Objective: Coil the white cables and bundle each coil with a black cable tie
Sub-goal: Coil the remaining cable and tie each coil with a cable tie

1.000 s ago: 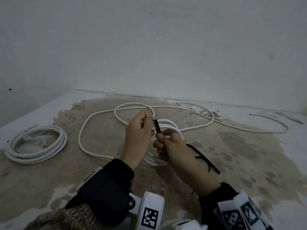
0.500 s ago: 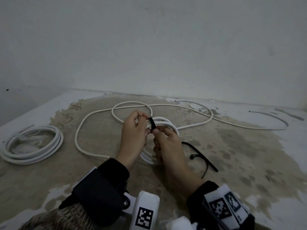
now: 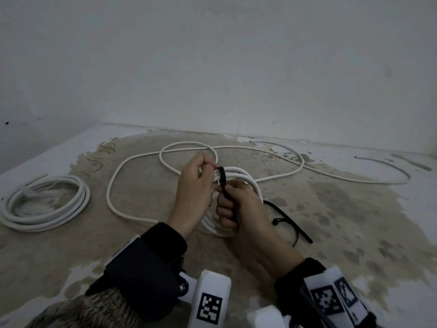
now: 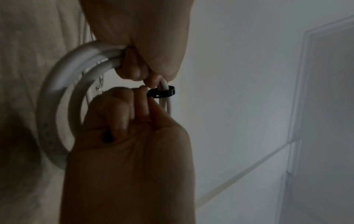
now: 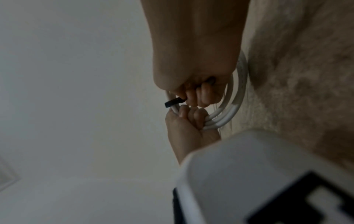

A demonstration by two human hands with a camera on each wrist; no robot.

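A person's two hands meet over a stained floor (image 3: 354, 221), close together and almost touching, both busy with a small white coil (image 3: 238, 176) held just above the surface. The left hand (image 3: 194, 192) curls its fingers round the strands at the top of the coil, thumb and fingertips pinching them together. The right hand (image 3: 241, 209) is closed into a fist round the tail of a black tie (image 3: 222, 177), which loops over the gathered strands just beside the left fingertips. From the left wrist, the tie (image 4: 162, 93) shows as a narrow black band ringing the cable, the right hand (image 4: 130, 136) pinching it from below while the coil (image 4: 57, 97) arcs away to the side. From the right wrist, a short black end of the tie (image 5: 173, 103) juts out between the two fists, and the coil (image 5: 229, 112) curves behind them. The rest of the same cable appears to trail loose across the floor in wide loops (image 3: 165, 162) toward the wall (image 3: 212, 67). Well apart, at far left, a second coil (image 3: 45, 204) lies flat. Two spare ties (image 3: 288, 221) lie on the floor just right of the right hand. Dark sleeves (image 3: 146, 268) cover both wrists, which carry white camera mounts (image 3: 210, 301) with black square markers.
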